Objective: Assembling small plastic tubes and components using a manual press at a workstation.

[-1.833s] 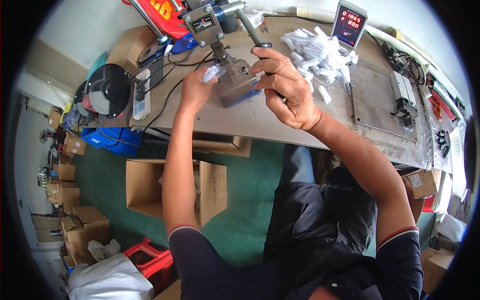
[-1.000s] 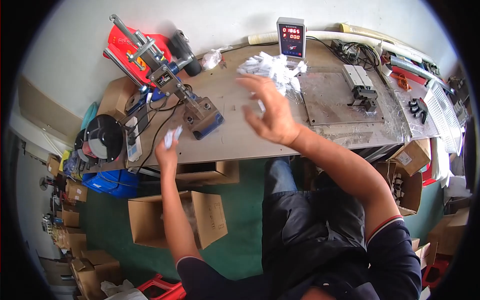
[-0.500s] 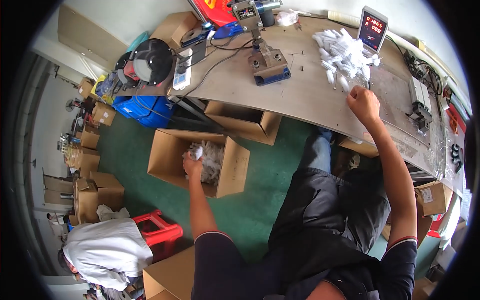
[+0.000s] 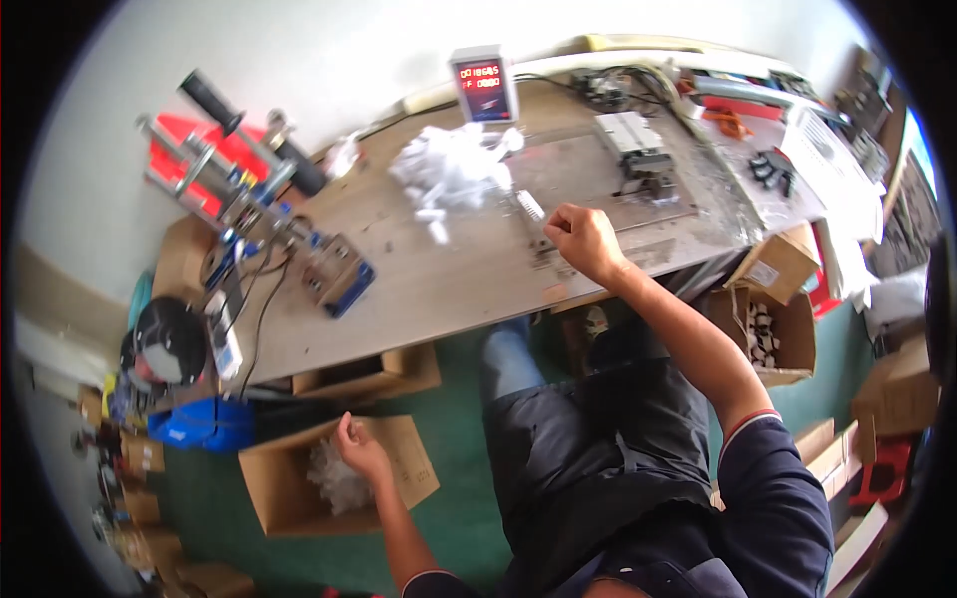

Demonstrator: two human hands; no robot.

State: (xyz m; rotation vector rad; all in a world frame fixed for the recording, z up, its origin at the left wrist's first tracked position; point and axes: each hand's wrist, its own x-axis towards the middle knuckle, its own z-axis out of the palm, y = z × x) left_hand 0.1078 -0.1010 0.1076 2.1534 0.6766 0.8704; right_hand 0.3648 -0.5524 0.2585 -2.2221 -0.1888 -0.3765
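Note:
My right hand (image 4: 586, 244) is closed over the bench, its fingers curled inward. Just beyond its knuckles is a small white ribbed piece (image 4: 530, 206); whether the fingers touch it I cannot tell. A heap of white plastic pieces (image 4: 454, 167), blurred by motion, lies left of that hand. Lower left, my left hand (image 4: 363, 450) hovers over an open cardboard box (image 4: 404, 463), fingers partly stretched and nothing visible in them. Similar whitish pieces (image 4: 339, 480) lie inside the box, below the hand.
A red-lit counter display (image 4: 484, 88) stands behind the heap. Left on the bench is a lever press (image 4: 334, 274), with a black round-guarded tool (image 4: 167, 341) past it. A metal slide block (image 4: 638, 149) sits at the right. Another box (image 4: 783, 339) holds parts at lower right.
The view has swung to the right. The white piece in my left hand is gone from its fingers, and the hand has lifted over the box. My right hand has shifted right, away from the heap.

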